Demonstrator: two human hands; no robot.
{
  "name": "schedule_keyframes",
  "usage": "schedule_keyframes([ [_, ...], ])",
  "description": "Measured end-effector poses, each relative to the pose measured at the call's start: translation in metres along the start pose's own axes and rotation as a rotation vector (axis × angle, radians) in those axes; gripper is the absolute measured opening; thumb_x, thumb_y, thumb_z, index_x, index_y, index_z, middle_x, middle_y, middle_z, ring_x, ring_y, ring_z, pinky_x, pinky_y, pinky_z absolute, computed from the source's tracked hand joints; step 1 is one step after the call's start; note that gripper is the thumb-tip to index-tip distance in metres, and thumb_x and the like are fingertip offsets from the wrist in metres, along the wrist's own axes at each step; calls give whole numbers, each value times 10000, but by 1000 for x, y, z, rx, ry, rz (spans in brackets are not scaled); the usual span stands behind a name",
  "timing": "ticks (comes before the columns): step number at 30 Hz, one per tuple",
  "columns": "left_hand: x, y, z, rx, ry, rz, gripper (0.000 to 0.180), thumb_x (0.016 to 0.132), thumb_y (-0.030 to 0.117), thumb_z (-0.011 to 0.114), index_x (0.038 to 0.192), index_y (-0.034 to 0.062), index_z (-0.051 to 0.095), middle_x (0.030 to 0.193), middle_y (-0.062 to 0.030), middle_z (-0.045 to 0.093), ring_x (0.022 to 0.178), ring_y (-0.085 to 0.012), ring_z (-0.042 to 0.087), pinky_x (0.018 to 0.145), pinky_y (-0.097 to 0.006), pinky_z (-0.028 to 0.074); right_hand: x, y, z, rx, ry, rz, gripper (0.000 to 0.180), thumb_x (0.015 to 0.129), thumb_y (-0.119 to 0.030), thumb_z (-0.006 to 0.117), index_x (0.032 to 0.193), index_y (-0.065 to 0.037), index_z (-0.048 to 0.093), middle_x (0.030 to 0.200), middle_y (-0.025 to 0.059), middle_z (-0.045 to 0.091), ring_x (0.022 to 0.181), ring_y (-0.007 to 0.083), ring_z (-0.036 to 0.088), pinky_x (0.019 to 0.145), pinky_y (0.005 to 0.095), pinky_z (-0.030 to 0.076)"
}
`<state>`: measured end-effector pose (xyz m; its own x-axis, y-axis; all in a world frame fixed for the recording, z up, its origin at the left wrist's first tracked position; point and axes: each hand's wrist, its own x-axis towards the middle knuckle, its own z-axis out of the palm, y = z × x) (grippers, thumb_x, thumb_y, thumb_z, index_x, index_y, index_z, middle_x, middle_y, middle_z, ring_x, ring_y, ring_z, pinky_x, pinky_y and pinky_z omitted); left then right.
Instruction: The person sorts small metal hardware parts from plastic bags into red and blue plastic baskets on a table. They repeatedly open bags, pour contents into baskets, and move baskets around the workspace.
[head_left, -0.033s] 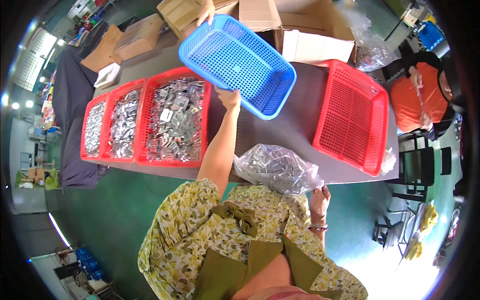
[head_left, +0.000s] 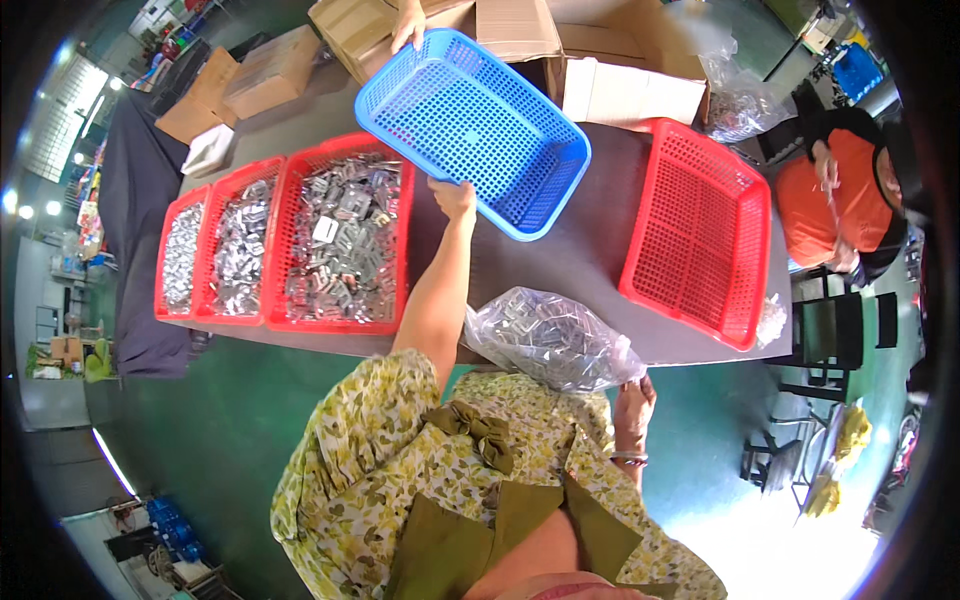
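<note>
My left hand (head_left: 456,198) is closed on the near rim of a blue plastic basket (head_left: 572,182). The basket is tilted above the dark table, and its meshed inside holds nothing. Another person's hand (head_left: 409,25) grips its far left edge. Lower down, a clear plastic bag (head_left: 545,338) full of small metal parts rests at the table's front edge. The gathered end of that bag is held by my right hand (head_left: 632,408), beside my lap; some of its fingers are hidden.
On the left of the table (head_left: 520,265) stand red baskets (head_left: 408,250) of metal pieces. An unfilled red basket (head_left: 640,215) lies at the right. Open cardboard boxes (head_left: 630,95) line the back. A person in orange (head_left: 830,210) sits at the right, near black chairs (head_left: 832,330).
</note>
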<state>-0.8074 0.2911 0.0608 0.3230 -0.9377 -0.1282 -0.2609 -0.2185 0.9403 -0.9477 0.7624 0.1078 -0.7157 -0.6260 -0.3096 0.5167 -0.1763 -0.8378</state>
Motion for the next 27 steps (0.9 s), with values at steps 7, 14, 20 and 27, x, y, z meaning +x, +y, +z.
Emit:
schedule_keyframes([
  [7,2,-2,-13,102,-113,-105,576,787,89,562,1321,30,357,1112,-245,609,1056,-392,596,911,-456,477,2,-10,5,5,15,3,219,907,-60,537,1100,24,599,1059,72,629,950,128,564,814,249,424],
  [14,86,38,-85,439,-325,257,759,768,118,552,1367,-108,144,1025,-348,595,959,-428,624,778,-483,493,26,11,-42,2,-44,6,309,889,-15,541,1176,102,541,1220,225,562,1111,300,560,981,378,438],
  [20,114,16,-89,601,-642,66,800,754,83,542,1405,-92,110,1069,-351,584,988,-412,622,805,-488,486,26,22,-131,-750,-50,-521,200,910,-117,559,1036,28,614,1015,270,617,933,441,572,803,475,457],
  [27,97,-71,-73,575,-473,10,843,751,54,527,1461,-23,80,1157,-339,556,1042,-406,604,847,-497,479,46,-30,-97,-1322,-206,-709,301,911,-74,525,1178,61,561,1209,217,571,1104,347,549,966,415,415],
])
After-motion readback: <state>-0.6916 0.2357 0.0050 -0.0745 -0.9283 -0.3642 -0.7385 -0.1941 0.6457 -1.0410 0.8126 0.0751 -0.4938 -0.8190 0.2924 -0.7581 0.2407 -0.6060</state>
